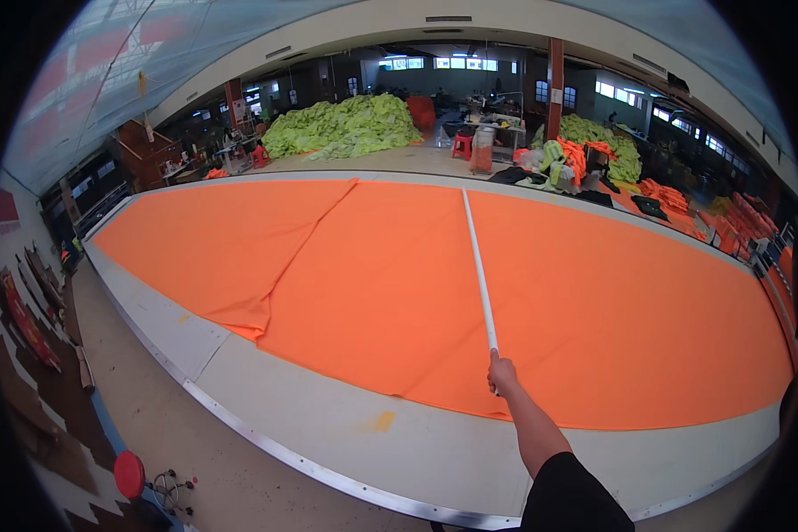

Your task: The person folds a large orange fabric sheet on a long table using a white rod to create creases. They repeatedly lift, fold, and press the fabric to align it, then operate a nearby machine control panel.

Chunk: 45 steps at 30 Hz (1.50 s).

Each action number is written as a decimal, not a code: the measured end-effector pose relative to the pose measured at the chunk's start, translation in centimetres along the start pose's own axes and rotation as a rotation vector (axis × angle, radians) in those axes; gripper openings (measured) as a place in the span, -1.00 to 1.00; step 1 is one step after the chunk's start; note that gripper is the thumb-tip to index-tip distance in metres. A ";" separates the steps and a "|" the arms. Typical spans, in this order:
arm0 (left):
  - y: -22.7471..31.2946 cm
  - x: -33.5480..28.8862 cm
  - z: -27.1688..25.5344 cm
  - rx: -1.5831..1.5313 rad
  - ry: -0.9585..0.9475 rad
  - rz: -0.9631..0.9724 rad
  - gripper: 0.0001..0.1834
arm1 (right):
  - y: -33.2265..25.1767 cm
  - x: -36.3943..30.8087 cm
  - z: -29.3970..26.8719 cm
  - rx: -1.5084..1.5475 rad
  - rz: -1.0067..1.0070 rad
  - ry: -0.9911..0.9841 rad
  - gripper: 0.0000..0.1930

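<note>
A broad sheet of bright orange fabric (594, 310) is spread over a long pale table (346, 408). On its left part a fold (306, 239) runs from the far edge to the near edge, where the cloth bunches up. My right hand (503, 374) is closed around the near end of a long white pole (479, 257). The pole reaches away across the fabric to its far edge. Small creases show in the cloth left of my hand. My left hand is out of view.
A metal strip (301, 468) edges the table's near side. A red round stool (129, 474) stands on the floor at lower left. Beyond the table lie heaps of yellow-green garments (341, 127) and orange pieces (574, 160). A brown column (554, 89) rises behind.
</note>
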<state>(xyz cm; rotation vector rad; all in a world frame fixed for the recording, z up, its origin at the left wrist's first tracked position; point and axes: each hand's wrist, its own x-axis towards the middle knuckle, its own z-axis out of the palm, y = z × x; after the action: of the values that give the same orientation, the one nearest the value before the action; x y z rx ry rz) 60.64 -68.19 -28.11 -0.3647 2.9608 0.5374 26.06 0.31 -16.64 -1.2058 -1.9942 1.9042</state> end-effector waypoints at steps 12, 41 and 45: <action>-16.1 23.9 -10.0 -0.094 0.002 -0.017 -0.26 | 2.9 -4.9 33.5 -0.274 0.132 -0.006 -0.31; -80.5 91.3 -37.6 -0.629 -0.159 -0.666 -0.33 | -17.6 -9.5 114.6 -0.014 -0.150 0.205 -0.40; -90.1 107.5 -44.1 -0.533 0.015 -0.530 -0.34 | -18.0 -18.3 134.8 0.034 -0.029 0.152 -0.43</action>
<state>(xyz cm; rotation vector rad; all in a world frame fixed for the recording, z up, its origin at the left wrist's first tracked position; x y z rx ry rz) -23.08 -188.93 -33.07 -1.1508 2.5154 1.2211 -49.49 -114.17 -19.12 -1.2653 -1.8838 1.7684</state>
